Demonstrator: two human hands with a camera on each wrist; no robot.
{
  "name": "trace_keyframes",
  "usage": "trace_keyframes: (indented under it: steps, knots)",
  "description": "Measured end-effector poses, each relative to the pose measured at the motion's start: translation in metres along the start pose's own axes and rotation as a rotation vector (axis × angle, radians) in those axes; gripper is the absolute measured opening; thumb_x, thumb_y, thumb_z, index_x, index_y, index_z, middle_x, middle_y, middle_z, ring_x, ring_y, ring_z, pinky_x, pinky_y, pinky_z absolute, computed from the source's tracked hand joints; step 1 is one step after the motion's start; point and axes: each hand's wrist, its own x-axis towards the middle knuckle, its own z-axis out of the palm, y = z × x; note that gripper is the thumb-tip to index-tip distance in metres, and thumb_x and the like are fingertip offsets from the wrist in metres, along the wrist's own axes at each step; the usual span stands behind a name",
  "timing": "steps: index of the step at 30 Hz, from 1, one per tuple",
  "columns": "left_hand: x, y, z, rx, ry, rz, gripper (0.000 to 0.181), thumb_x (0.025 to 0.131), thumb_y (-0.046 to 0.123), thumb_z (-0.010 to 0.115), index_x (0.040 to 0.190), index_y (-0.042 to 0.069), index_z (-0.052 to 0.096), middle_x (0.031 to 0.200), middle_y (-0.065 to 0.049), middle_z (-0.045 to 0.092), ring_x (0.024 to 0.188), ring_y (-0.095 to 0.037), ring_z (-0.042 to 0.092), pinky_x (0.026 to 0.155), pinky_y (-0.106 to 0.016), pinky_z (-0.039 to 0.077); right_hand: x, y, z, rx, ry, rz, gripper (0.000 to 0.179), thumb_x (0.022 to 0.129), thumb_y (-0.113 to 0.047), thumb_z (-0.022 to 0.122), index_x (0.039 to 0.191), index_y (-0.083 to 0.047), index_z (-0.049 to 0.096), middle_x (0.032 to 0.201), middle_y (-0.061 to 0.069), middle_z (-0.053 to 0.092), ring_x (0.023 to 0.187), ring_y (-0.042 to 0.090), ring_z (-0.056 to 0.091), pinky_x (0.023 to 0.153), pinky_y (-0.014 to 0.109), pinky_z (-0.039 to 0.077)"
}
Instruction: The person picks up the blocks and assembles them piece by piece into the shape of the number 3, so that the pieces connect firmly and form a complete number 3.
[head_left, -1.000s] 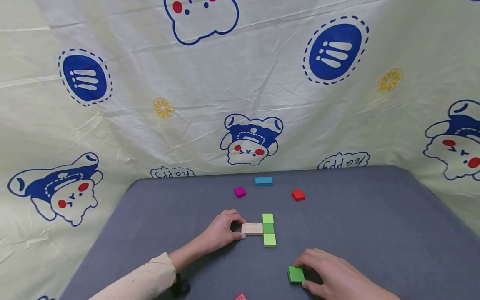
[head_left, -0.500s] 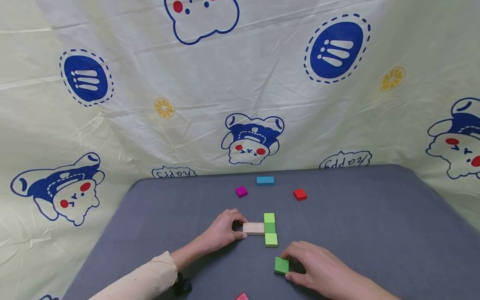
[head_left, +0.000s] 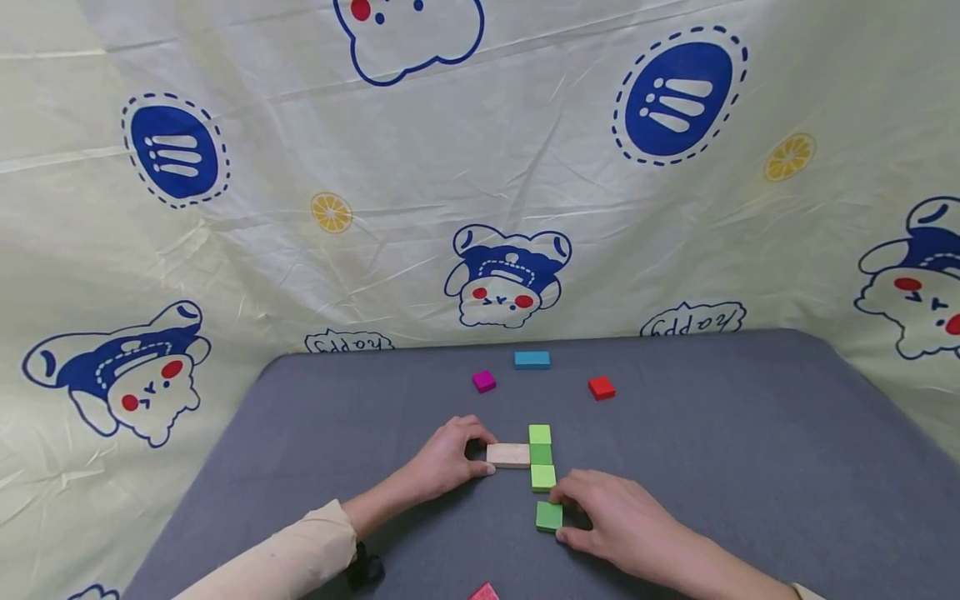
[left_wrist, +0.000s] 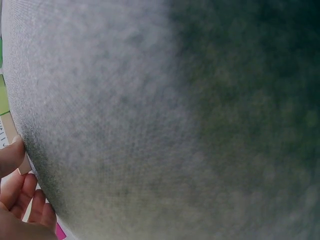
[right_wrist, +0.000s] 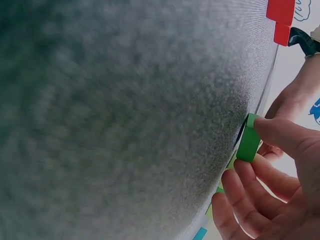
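My left hand (head_left: 447, 457) pinches the left end of a pale wooden block (head_left: 509, 456) between thumb and fingers. That block's right end meets a short column of green blocks: a light green block (head_left: 540, 434) at the far end, a darker green block (head_left: 541, 454) in the middle and another light green block (head_left: 543, 477) nearest me. Just below the column, my right hand (head_left: 624, 521) grips a green square block (head_left: 549, 517) by its right side. In the right wrist view the thumb and fingers hold this green block (right_wrist: 248, 142) at two opposite edges.
Farther back on the grey table (head_left: 712, 433) lie a magenta block (head_left: 483, 382), a blue block (head_left: 532, 360) and a red block (head_left: 602, 388). A pinkish-red block (head_left: 484, 592) shows at the bottom edge of the head view. Behind the table hangs a printed curtain (head_left: 405, 150).
My right hand has brought the green square block leftward and away from me, close to the near end of the green column. The left hand stays on the pale block.
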Motion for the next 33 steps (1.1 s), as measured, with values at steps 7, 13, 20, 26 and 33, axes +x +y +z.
trace_keyframes:
  steps: [7, 13, 20, 26, 33]
  knots:
    - [0.001, 0.0, -0.001, -0.006, 0.0, 0.002, 0.025, 0.083, 0.017, 0.08, 0.107, 0.011, 0.072, 0.1, 0.007, 0.061, 0.097, -0.013, 0.051, 0.088, -0.034, 0.044, 0.005, -0.002, 0.001, -0.023, 0.032, 0.027, 0.027, 0.078, -0.032, 0.083, 0.1, -0.022, 0.07, 0.084, -0.018, 0.054, 0.075, 0.001, 0.048, 0.063, 0.028, 0.045]
    - [0.001, -0.001, -0.001, -0.006, -0.005, 0.002, 0.024, 0.084, 0.017, 0.08, 0.106, 0.012, 0.072, 0.1, 0.007, 0.061, 0.097, -0.013, 0.051, 0.088, -0.034, 0.044, 0.007, -0.003, 0.002, 0.006, 0.021, 0.034, 0.026, 0.078, -0.03, 0.083, 0.099, -0.021, 0.069, 0.084, -0.017, 0.054, 0.074, 0.002, 0.049, 0.063, 0.028, 0.044]
    - [0.001, -0.001, 0.0, -0.004, -0.004, 0.004, 0.025, 0.083, 0.017, 0.08, 0.106, 0.012, 0.073, 0.1, 0.007, 0.061, 0.096, -0.013, 0.051, 0.087, -0.033, 0.044, 0.007, -0.002, 0.002, 0.057, 0.018, 0.043, 0.026, 0.079, -0.029, 0.083, 0.099, -0.022, 0.067, 0.089, -0.017, 0.057, 0.073, 0.002, 0.05, 0.062, 0.026, 0.044]
    - [0.0, -0.001, -0.001, -0.007, 0.001, 0.004, 0.025, 0.083, 0.016, 0.08, 0.106, 0.011, 0.073, 0.1, 0.007, 0.061, 0.097, -0.013, 0.052, 0.087, -0.033, 0.044, 0.009, -0.002, 0.003, 0.044, 0.031, 0.052, 0.024, 0.079, -0.028, 0.083, 0.097, -0.023, 0.068, 0.088, -0.016, 0.057, 0.073, 0.003, 0.05, 0.063, 0.026, 0.045]
    - [0.0, -0.001, 0.0, -0.003, 0.0, 0.004, 0.025, 0.083, 0.016, 0.08, 0.107, 0.012, 0.072, 0.101, 0.007, 0.061, 0.097, -0.013, 0.051, 0.087, -0.033, 0.044, 0.011, -0.002, 0.003, 0.037, 0.026, 0.061, 0.025, 0.078, -0.028, 0.083, 0.097, -0.023, 0.068, 0.087, -0.016, 0.055, 0.073, 0.003, 0.05, 0.062, 0.025, 0.045]
